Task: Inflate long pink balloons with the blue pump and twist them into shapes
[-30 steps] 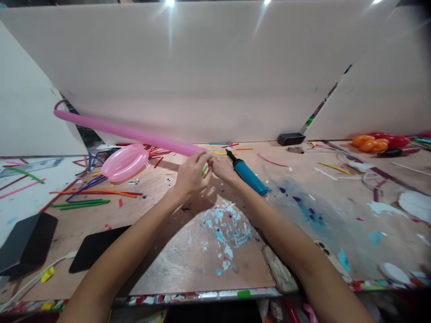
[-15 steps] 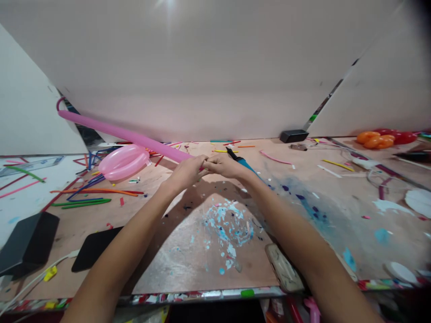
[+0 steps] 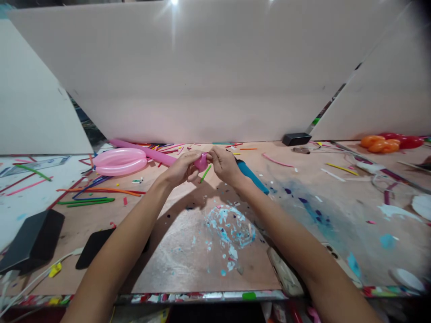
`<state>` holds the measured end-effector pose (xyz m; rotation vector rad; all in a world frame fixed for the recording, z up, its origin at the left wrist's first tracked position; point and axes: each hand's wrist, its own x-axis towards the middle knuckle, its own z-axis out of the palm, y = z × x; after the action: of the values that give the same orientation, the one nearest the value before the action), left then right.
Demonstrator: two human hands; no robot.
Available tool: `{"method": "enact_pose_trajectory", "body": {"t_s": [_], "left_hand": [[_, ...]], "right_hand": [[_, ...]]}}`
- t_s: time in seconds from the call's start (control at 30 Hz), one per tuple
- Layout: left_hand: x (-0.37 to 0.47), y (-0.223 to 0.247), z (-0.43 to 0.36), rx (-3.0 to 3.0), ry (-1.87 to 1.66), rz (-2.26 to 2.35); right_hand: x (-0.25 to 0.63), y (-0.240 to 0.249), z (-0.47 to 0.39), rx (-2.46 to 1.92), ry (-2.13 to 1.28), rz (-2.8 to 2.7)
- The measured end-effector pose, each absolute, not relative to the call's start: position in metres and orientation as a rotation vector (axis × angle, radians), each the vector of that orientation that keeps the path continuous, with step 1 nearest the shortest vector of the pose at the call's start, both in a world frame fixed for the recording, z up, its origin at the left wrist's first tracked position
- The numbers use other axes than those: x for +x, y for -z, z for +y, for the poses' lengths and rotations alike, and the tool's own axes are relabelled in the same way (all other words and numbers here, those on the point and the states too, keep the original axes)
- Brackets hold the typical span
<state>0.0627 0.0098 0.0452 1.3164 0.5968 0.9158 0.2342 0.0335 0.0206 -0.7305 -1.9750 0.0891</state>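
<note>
My left hand [image 3: 182, 169] grips the near end of a long pink balloon [image 3: 148, 153] that lies low over the table and runs off to the left. My right hand [image 3: 225, 165] pinches the balloon's rounded pink tip between the two hands. A short green strip hangs just below the tip. Right behind my right hand lies a blue hand pump [image 3: 252, 176] with a black nozzle. A folded pale pink balloon shape [image 3: 119, 161] rests on the table to the left, beside the long balloon.
The brown table [image 3: 188, 251] is stained with blue paint and strewn with uninflated balloon strips at the left. Black pads [image 3: 32, 240] lie at the front left, a phone [image 3: 283, 273] near the front edge, orange and red balloons [image 3: 387, 143] far right. White boards wall the back.
The long pink balloon's far end has dropped from high at the left down to the table. My hands stay together at its near end, and a rounded pink tip now shows between them.
</note>
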Motion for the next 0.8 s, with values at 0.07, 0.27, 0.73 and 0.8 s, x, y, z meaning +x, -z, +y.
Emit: {"method": "enact_pose_trajectory", "body": {"t_s": [0.07,0.27,0.73,0.8], "left_hand": [[0.062,-0.047,0.009,1.317,-0.901,0.563],[0.057,-0.055,0.006,1.437,-0.863,0.595],[0.062,-0.041,0.005,2.733,-0.986,1.722],[0.064,-0.041,0.004,2.779,-1.085,1.787]], "right_hand": [[0.237,-0.02,0.036,-0.736,0.023,-2.026],[0.241,-0.022,0.035,-0.814,0.109,-2.184],[0.235,-0.038,0.019,-1.154,-0.038,-2.188],[0.234,-0.042,0.016,-1.092,-0.044,-2.163]]}}
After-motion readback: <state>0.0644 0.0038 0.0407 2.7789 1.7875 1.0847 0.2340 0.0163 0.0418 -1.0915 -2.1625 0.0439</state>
